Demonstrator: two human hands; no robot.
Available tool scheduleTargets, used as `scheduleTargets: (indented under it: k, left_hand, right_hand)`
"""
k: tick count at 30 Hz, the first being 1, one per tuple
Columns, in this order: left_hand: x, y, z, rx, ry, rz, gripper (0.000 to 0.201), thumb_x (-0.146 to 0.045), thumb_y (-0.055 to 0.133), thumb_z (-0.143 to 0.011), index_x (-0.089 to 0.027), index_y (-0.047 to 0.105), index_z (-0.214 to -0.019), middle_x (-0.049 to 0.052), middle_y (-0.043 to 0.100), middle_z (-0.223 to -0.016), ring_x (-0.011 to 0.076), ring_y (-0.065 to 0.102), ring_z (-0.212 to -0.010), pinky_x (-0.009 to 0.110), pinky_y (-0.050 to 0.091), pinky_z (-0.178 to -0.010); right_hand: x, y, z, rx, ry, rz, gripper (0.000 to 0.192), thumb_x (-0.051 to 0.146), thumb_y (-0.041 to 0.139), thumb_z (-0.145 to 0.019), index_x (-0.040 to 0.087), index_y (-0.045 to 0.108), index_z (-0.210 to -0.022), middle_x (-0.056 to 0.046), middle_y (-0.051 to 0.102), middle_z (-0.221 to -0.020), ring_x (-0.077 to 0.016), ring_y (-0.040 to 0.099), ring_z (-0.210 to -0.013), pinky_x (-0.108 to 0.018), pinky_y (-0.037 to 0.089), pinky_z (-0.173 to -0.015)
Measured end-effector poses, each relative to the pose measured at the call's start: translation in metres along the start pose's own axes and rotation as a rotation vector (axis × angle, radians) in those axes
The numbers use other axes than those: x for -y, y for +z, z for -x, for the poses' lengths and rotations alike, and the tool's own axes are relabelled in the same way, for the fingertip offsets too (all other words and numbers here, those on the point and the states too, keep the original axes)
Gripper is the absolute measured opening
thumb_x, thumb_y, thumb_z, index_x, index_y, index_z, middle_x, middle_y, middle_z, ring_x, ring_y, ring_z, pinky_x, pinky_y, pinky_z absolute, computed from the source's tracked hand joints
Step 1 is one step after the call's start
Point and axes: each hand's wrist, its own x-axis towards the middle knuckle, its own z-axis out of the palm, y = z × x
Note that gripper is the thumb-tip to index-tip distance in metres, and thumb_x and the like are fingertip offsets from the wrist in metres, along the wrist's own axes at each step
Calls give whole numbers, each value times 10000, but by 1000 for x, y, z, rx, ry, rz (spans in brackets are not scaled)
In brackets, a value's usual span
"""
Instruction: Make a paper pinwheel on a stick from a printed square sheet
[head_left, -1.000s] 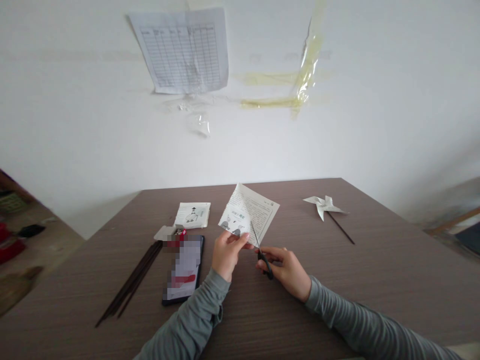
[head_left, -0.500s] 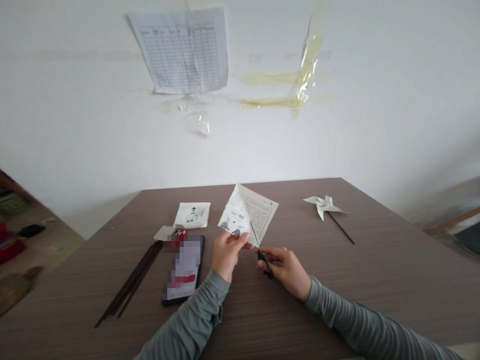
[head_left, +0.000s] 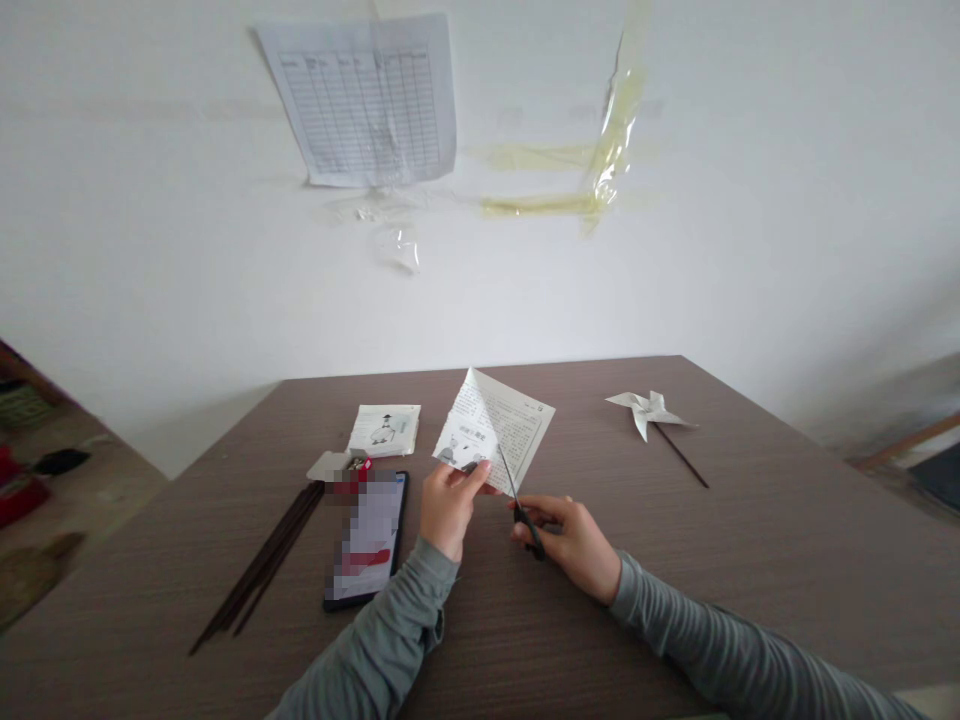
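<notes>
Left hand pinches the lower corner of a square printed paper sheet with text and small pictures, holding it up off the brown wood-grain tabletop, tilted like a diamond. Right hand is closed around the black handles of small black-handled scissors; blades point up into the sheet's lower edge, just right of the left thumb. Blade opening too thin to tell. Both hands near the middle of the tabletop, close together, grey sleeves behind them.

Around:
- Black smartphone, screen blurred, flat just left of the left hand, apart from it.
- Bundle of thin dark brown sticks, lying diagonally left of the phone, far end near its top corner.
- Small grey card piece with something red on it, at the phone's top edge.
- Folded white printed paper with a small figure drawing, beyond the phone, left of the held sheet, apart.
- White paper pinwheel on a dark stick, well right of the hands, toward the far edge.
- On the white wall: taped printed table sheet, yellowed tape strips to its right.

Nothing lies between the hands and the sheet; tabletop right of the right arm is bare wood.
</notes>
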Motion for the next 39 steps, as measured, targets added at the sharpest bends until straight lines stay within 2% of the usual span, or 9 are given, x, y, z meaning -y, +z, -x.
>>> scheduleTargets:
  k: [6,14,23,29,36,39]
  left_hand:
    - [-3,2,1,-4,-11,21,484,-488,1189,-621,-193,856,-812,72,863,-698,229,793,-622,226,492,-452]
    - [-3,1,0,11,-9,3,483,-488,1191,-626,-194,859,-819,67,867,-695,217,774,-599,231,492,-446]
    - [-1,0,0,7,-5,4,510,-502,1214,-629,-187,866,-830,70,867,-699,221,775,-591,241,503,-446]
    - [-2,1,1,15,-26,16,530,-505,1220,-596,-182,855,-804,81,858,-690,220,780,-587,232,495,-449]
    - [-6,2,2,10,-31,9,499,-484,1194,-585,-188,841,-778,86,858,-692,211,767,-588,217,453,-435]
    - [-7,3,2,7,-27,17,494,-479,1188,-583,-186,845,-785,83,858,-694,210,765,-595,216,455,-431]
  right_hand:
    - [-3,1,0,-4,-29,-44,620,855,1026,-855,275,1061,-1070,-127,932,-845,-428,898,-809,-523,764,-835]
    - [-3,1,0,-10,-47,-53,571,802,1030,-879,277,1051,-1102,-112,945,-859,-426,920,-833,-500,768,-828]
    - [-6,0,0,5,-34,1,615,846,961,-912,276,1045,-1130,-108,950,-873,-419,917,-875,-496,763,-866]
    - [-5,0,0,-1,-37,-4,666,877,999,-880,262,1047,-1133,-103,927,-832,-409,898,-830,-496,757,-828]
    - [1,-1,1,-4,-22,-15,708,920,1012,-846,281,1052,-1148,-110,953,-871,-448,935,-900,-535,784,-967]
    - [1,0,1,1,-16,-9,716,938,986,-854,280,1048,-1130,-120,947,-868,-446,928,-876,-526,787,-912]
